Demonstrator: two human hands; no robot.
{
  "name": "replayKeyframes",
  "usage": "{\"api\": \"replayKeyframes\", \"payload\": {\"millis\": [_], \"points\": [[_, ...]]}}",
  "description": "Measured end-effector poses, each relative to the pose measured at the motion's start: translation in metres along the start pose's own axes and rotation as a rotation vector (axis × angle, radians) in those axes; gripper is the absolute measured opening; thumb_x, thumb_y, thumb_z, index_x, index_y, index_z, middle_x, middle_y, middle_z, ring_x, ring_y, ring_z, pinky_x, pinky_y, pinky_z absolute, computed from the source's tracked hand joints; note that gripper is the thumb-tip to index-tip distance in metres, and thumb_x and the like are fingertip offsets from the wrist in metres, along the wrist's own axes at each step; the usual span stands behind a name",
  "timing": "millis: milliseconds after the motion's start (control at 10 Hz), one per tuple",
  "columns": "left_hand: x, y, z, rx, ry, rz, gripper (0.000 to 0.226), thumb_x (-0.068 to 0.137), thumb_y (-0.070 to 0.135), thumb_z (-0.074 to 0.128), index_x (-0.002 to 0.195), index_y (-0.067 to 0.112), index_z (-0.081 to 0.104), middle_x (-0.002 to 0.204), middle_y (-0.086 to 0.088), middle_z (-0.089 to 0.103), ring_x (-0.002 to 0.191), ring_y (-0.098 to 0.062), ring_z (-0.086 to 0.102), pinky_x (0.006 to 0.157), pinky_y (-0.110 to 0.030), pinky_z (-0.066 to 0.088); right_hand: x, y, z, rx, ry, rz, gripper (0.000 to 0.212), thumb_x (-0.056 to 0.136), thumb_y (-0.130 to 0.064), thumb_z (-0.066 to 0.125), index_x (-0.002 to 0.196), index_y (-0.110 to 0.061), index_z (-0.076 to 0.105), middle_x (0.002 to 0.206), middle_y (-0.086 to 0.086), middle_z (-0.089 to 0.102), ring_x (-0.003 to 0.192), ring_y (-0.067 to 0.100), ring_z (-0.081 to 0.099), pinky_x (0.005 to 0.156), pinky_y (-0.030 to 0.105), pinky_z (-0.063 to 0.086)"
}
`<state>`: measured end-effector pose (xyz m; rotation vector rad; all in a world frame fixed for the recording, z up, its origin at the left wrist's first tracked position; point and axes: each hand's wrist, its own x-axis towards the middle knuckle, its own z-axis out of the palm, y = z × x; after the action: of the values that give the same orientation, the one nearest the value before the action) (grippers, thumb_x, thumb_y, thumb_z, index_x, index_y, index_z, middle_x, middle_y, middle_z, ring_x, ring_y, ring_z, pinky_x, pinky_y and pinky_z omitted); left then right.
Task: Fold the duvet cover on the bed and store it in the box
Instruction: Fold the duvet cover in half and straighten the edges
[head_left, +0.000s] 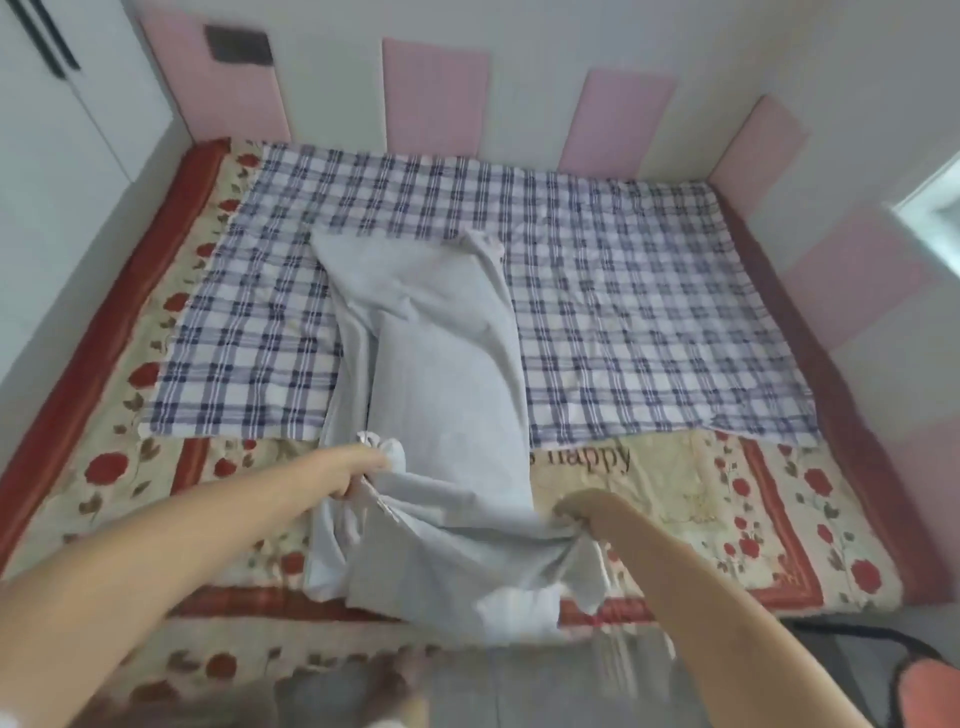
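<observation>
We see the duvet cover (431, 338) lying on the bed (753, 499) as 1 long pale strip; it runs from the middle of the checked sheet (623, 291) down to the near edge, and its near end hangs a little over that edge. It looks narrow because its sides are laid in over each other; so we think the long fold is done and the short folds are not yet done.

Both hands are closed on the cloth at the near end; the left hand (358, 470) grips a bunched corner, with a lump of cloth poking out past it; the right hand (587, 512) pinches the other side lower down, with its fingers curled into the cloth. The 2 hands are set apart, 1 at each side; we think this is so the end is wide and flat when it goes up; the cloth sags between them, so it is not pulled tight.

The strip lies a bit crooked and has soft bumps; thin cloth like this slips and flops over by itself, so a lift from 2 corners looks like the safe way. We think the next move needs both hands to rise together and carry the near end to the far end, edge on edge.

We cannot see the box in this view; so the storing is not yet begun.
</observation>
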<state>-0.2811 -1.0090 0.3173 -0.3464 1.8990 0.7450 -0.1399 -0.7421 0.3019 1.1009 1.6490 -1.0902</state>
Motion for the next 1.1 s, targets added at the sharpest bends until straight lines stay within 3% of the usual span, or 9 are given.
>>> {"api": "replayKeyframes", "payload": {"millis": [100, 200, 300, 400, 600, 700, 900, 1100], "points": [[-0.028, 0.157, -0.110, -0.285, 0.323, 0.396, 0.036, 0.081, 0.004, 0.055, 0.115, -0.005, 0.054, 0.081, -0.012, 0.058, 0.050, -0.014, 0.051, 0.042, -0.020, 0.038, -0.016, -0.163, -0.140, 0.418, 0.030, -0.556, 0.018, 0.080, -0.011, 0.058, 0.093, 0.001, 0.060, 0.068, 0.007, 0.066, 0.056, 0.014, 0.064, 0.052, 0.021, 0.052], [-0.159, 0.327, -0.248, -0.625, 0.612, 0.976, 0.063, 0.067, 0.011, 0.060, 0.127, -0.006, 0.049, 0.101, -0.018, 0.066, 0.086, -0.029, 0.067, 0.062, -0.027, 0.049, -0.224, -0.349, -0.286, 0.860, 0.375, -1.291, 0.033, 0.069, -0.009, 0.060, 0.102, -0.001, 0.061, 0.093, 0.018, 0.066, 0.077, 0.025, 0.068, 0.069, 0.036, 0.058], [-0.336, 0.410, -0.332, -0.744, 0.867, 1.377, 0.059, 0.065, 0.015, 0.061, 0.122, 0.000, 0.054, 0.118, -0.019, 0.063, 0.103, -0.030, 0.064, 0.081, -0.039, 0.056, -0.423, -0.424, -0.324, 0.916, 0.459, -1.894, 0.009, 0.085, -0.008, 0.058, 0.092, -0.013, 0.056, 0.086, 0.008, 0.063, 0.079, 0.023, 0.063, 0.078, 0.036, 0.054], [-0.425, 0.421, -0.338, -0.730, 0.878, 1.681, 0.040, 0.076, 0.015, 0.067, 0.115, 0.011, 0.059, 0.107, -0.003, 0.066, 0.096, -0.018, 0.063, 0.082, -0.029, 0.053, -0.526, -0.432, -0.317, 0.987, 0.622, -2.067, 0.020, 0.090, -0.004, 0.051, 0.091, -0.023, 0.056, 0.080, -0.005, 0.061, 0.071, 0.010, 0.058, 0.071, 0.027, 0.051], [-0.425, 0.408, -0.336, -0.710, 0.870, 1.726, 0.026, 0.083, 0.004, 0.059, 0.107, 0.012, 0.057, 0.099, -0.002, 0.061, 0.092, -0.018, 0.058, 0.079, -0.026, 0.046, -0.530, -0.427, -0.313, 0.952, 0.597, -2.030, 0.029, 0.086, 0.002, 0.047, 0.087, -0.025, 0.057, 0.078, -0.003, 0.058, 0.069, 0.013, 0.057, 0.065, 0.027, 0.050], [-0.398, 0.390, -0.326, -0.699, 0.800, 1.643, 0.026, 0.081, -0.001, 0.056, 0.100, 0.016, 0.051, 0.094, 0.001, 0.058, 0.092, -0.020, 0.056, 0.077, -0.026, 0.044, -0.493, -0.411, -0.296, 0.963, 0.552, -1.962, 0.031, 0.086, 0.004, 0.046, 0.088, -0.025, 0.055, 0.079, -0.002, 0.057, 0.068, 0.013, 0.056, 0.061, 0.025, 0.051], [-0.323, 0.337, -0.282, -0.630, 0.644, 1.468, 0.035, 0.080, 0.000, 0.058, 0.112, 0.015, 0.054, 0.099, 0.001, 0.060, 0.094, -0.019, 0.056, 0.077, -0.027, 0.044, -0.411, -0.347, -0.248, 1.086, 0.504, -1.738, 0.032, 0.085, 0.006, 0.046, 0.086, -0.026, 0.051, 0.076, -0.004, 0.053, 0.065, 0.011, 0.054, 0.060, 0.024, 0.049], [-0.223, 0.221, -0.185, -0.665, 0.546, 1.181, 0.036, 0.080, 0.000, 0.058, 0.112, 0.017, 0.053, 0.100, -0.001, 0.059, 0.092, -0.018, 0.056, 0.075, -0.025, 0.042, -0.285, -0.227, -0.168, 1.168, 0.511, -1.384, 0.020, 0.090, -0.002, 0.049, 0.091, -0.022, 0.049, 0.083, 0.000, 0.056, 0.070, 0.013, 0.055, 0.066, 0.029, 0.049]]}}
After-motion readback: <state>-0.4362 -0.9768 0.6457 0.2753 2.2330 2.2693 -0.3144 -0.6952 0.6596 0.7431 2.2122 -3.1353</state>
